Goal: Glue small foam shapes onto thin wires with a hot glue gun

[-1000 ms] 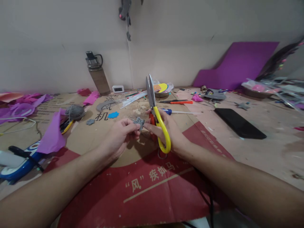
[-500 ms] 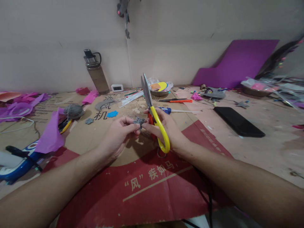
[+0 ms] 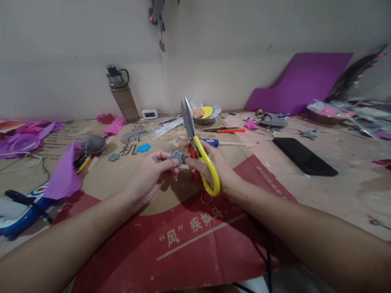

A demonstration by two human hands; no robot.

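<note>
Between the thumb and fingers of my left hand (image 3: 157,169) is a small grey knitted-looking piece (image 3: 177,158) with a scalloped edge. My right hand (image 3: 214,162) holds a pair of scissors (image 3: 205,156) with one yellow and one red handle, blades pointing up and slightly parted. The right thumb and fingertips are close to the grey piece's right edge; whether they touch it I cannot tell. Behind my left hand, a blue scalloped cutout (image 3: 143,147) and another small grey piece (image 3: 114,157) lie on the cardboard (image 3: 189,252).
A grey yarn ball (image 3: 93,144) and purple sheet (image 3: 62,175) lie left. At the back stand a bottle (image 3: 124,97) and small white display (image 3: 149,114). A blue glue gun (image 3: 210,142) and orange-handled tool (image 3: 229,130) lie beyond my right hand; a phone (image 3: 304,156) is farther right.
The right thumb and fingertips have drawn slightly away from the grey piece, which shows more fully. The scissors stay in my right hand, and the whole view has shifted a little.
</note>
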